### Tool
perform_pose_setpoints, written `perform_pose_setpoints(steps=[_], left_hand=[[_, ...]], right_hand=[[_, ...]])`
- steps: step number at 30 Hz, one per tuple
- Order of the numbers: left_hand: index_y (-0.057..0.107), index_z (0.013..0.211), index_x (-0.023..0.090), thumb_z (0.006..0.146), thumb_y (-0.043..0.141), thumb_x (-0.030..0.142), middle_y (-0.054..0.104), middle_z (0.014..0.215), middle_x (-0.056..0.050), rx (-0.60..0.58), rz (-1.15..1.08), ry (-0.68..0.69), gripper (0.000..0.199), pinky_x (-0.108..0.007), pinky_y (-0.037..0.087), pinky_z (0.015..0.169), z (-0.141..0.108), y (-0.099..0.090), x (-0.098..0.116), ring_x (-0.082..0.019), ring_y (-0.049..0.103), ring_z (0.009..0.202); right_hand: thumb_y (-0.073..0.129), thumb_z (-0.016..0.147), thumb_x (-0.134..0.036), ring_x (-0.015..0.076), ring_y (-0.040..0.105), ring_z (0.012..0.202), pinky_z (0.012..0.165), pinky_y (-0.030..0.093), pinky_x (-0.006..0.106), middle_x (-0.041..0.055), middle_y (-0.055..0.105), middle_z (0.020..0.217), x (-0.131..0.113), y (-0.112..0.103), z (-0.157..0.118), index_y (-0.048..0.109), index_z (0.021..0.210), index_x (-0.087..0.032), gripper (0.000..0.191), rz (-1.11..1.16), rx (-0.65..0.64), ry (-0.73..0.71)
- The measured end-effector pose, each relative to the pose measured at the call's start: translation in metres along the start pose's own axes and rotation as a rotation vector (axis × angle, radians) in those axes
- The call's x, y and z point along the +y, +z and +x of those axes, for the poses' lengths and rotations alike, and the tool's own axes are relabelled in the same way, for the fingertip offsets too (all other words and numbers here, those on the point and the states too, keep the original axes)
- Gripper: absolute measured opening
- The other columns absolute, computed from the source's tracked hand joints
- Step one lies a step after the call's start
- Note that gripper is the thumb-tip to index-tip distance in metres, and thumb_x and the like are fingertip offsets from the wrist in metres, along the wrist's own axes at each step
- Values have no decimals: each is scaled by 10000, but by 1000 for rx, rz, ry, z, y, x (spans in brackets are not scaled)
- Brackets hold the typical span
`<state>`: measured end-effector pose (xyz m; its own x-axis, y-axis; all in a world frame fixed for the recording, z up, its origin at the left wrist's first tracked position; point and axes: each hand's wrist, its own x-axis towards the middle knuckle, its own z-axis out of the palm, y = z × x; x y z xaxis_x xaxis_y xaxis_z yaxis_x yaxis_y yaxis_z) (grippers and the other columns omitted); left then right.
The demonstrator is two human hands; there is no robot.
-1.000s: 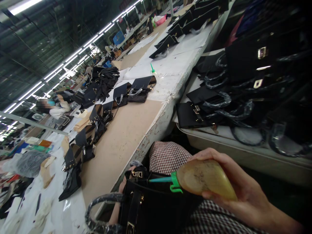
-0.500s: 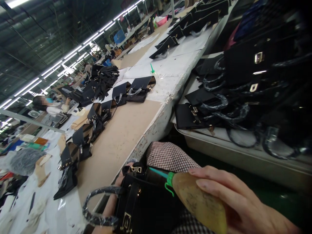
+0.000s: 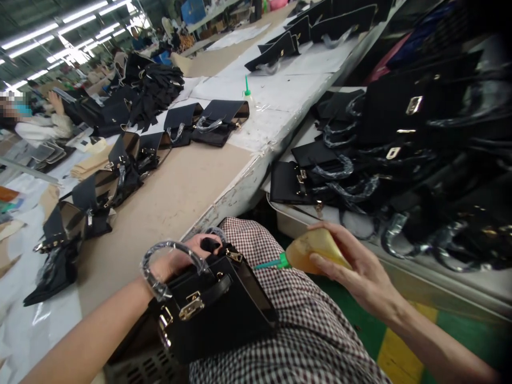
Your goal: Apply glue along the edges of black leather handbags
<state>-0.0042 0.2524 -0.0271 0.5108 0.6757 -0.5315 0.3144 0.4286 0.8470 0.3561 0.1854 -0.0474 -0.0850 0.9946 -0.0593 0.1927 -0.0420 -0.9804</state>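
A black handbag [image 3: 224, 330] with gold clasps and a plastic-wrapped handle lies on my lap, over checkered cloth. My left hand [image 3: 188, 253] grips its upper far edge, fingers partly hidden behind the handle and black straps. In my right hand [image 3: 340, 256] is a yellowish squeeze bottle [image 3: 312, 250] with a green cap, held on its side. The bottle's thin green nozzle points left, with its tip close to the bag's open side edge.
Black bags stand along the long table [image 3: 180, 186] at the left. A second green-tipped bottle [image 3: 248, 96] stands farther back. Many black bags [image 3: 400, 133] fill a pale tray [image 3: 296, 218] at the right. A person [image 3: 40, 125] sits at the far left.
The view has shifted, so more of the bag and my left forearm shows. The bottle has tipped closer to level, and its nozzle sits beside the bag's side edge.
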Motion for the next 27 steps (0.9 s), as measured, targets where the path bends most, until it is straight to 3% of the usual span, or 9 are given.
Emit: perform_pose_setpoints(steps=[5,13,27], left_hand=[[622,771,163,695,731,198,603,791,5,48,11,47,137,-240,439,641,21,-9,-16,-138,521,706],[643,818,148,698,707,214,609,788,-9,63,44,38,151,-247,443,640,26,-12,-20,-148,522,709],[585,731,168,702,709,224,585,748,11,85,62,10,139,-244,445,616,26,-8,-23,-143,514,684]], right_hand=[[737,849,-445,270,603,1067,893,522,375,50,594,1208,11,4,13,517,1264,-310,489,-134,-74,-157],[745,855,-437,263,616,1058,918,506,391,71,618,1191,15,22,43,502,1259,-262,503,-212,-96,-316],[700,870,-495,289,651,1004,848,544,414,96,655,1147,10,18,41,529,1197,-232,453,-311,-213,-290]])
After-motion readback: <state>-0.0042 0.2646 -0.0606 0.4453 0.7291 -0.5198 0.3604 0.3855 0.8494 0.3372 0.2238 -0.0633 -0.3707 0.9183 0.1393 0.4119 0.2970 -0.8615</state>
